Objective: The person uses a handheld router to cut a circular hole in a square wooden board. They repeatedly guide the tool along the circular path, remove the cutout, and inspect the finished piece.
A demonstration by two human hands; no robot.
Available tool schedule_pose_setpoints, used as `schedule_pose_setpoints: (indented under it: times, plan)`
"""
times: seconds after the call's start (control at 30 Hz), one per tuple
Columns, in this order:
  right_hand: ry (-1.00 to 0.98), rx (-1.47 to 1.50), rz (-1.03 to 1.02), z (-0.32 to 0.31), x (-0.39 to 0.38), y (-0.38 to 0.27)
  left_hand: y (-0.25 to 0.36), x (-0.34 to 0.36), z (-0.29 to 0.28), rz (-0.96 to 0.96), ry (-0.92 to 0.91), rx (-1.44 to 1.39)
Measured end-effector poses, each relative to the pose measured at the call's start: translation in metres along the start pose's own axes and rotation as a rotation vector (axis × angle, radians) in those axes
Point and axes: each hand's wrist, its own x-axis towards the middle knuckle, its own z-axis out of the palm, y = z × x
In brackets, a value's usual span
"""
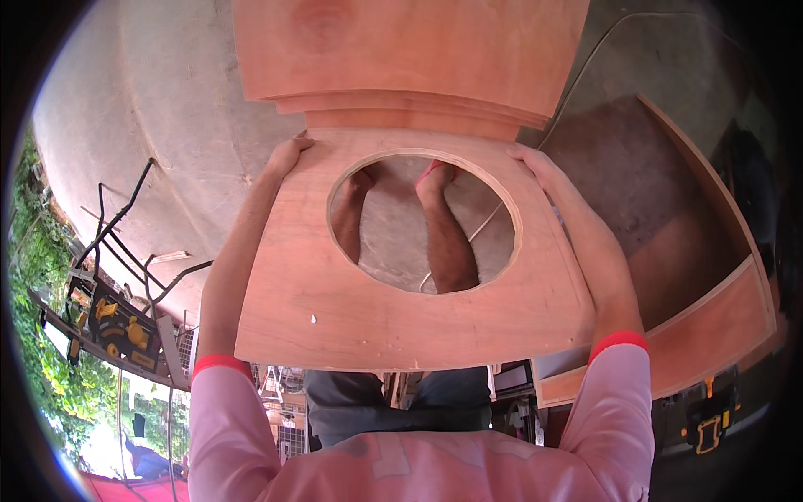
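A reddish plywood panel with a large round cut-out is held out in front of my body. My left hand grips its far left corner, and my right hand grips the far right corner. Both forearms run along the panel's side edges. Through the hole I see my lower legs and the floor. A small white speck marks the face near the left. Just beyond the far edge lies a stack of plywood sheets. The fingers under the panel are hidden.
At the right stands a large open plywood box. On the left is a black tubular stand beside a black-and-yellow power tool. A pale cable crosses the concrete floor. Something black and yellow sits at lower right.
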Motion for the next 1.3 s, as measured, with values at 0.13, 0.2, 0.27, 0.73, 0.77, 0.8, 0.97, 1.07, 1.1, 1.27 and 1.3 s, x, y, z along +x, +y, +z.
schedule_pose_setpoints:
  times: [0.13, 0.2, 0.27, 0.73, 0.77, 0.8, 0.97, 1.07, 1.1, 1.27, 1.3]
  plan:
    - [0.049, -0.008, 0.02, 0.01, -0.015, -0.008, -0.007, 0.007, -0.001, 0.041, 0.045, 0.049]
    - [0.073, -0.013, 0.029, 0.015, -0.019, -0.011, -0.012, 0.01, -0.003, 0.052, 0.027, 0.039]
    - [0.084, -0.019, 0.027, 0.017, -0.021, -0.012, -0.017, 0.013, -0.005, 0.091, 0.031, 0.114]
    - [-0.001, 0.11, 0.05, 0.035, -0.133, 0.02, 0.027, -0.149, 0.007, -0.34, -0.119, -0.515]
    - [0.007, 0.129, 0.023, 0.042, -0.157, 0.03, 0.025, -0.176, 0.009, -0.318, -0.132, -0.61]
    - [0.039, 0.167, 0.004, 0.048, -0.182, 0.041, 0.023, -0.202, 0.011, -0.331, -0.111, -0.709]
    - [-0.023, 0.442, 0.053, 0.065, -0.298, 0.093, 0.01, -0.306, 0.007, -0.091, -0.217, -0.449]
    - [-0.016, 0.582, -0.061, 0.076, -0.329, 0.123, -0.009, -0.327, 0.013, -0.047, -0.135, -0.275]
    - [-0.02, 0.655, -0.06, 0.078, -0.335, 0.134, -0.016, -0.328, 0.017, -0.036, -0.06, -0.216]
    - [-0.188, 1.063, -0.219, 0.109, -0.33, 0.171, -0.033, -0.309, 0.01, 0.04, -0.044, 0.072]
    - [-0.24, 1.125, -0.284, 0.121, -0.332, 0.179, -0.035, -0.305, 0.007, 0.021, -0.018, 0.196]
